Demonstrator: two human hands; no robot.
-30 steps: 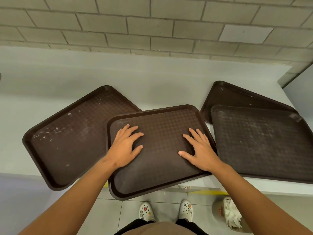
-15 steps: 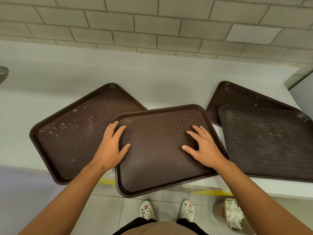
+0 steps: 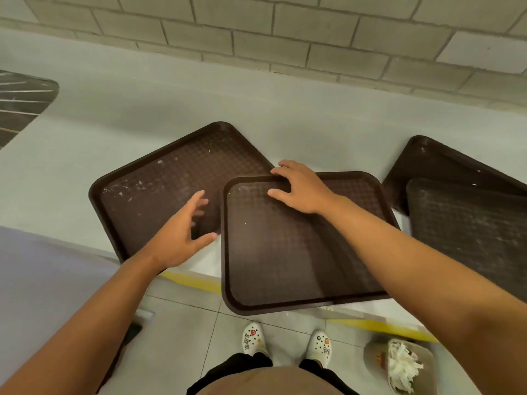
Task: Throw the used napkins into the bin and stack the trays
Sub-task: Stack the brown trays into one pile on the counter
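Observation:
Several dark brown trays lie on the grey counter (image 3: 299, 129). The middle tray (image 3: 285, 258) overlaps the right corner of the left tray (image 3: 154, 192) and juts out past the counter's front edge. My right hand (image 3: 302, 186) grips the middle tray's far rim, fingers curled over it and thumb on the inside. My left hand (image 3: 182, 232) hovers with spread fingers over the left tray, holding nothing. At the right, one tray (image 3: 473, 232) lies on top of another (image 3: 445, 163). On the floor at lower right stands a bin (image 3: 379, 357) with white crumpled napkins (image 3: 402, 366).
A brick wall (image 3: 285, 29) runs behind the counter. A dark striped object (image 3: 20, 104) sits at the far left edge. Below me are grey floor tiles, a yellow strip (image 3: 194, 280) under the counter edge and my white shoes (image 3: 253, 337).
My left hand came off the middle tray and now hangs over the left tray. My right hand moved from the tray's surface to its far rim. The middle tray turned and slid toward me.

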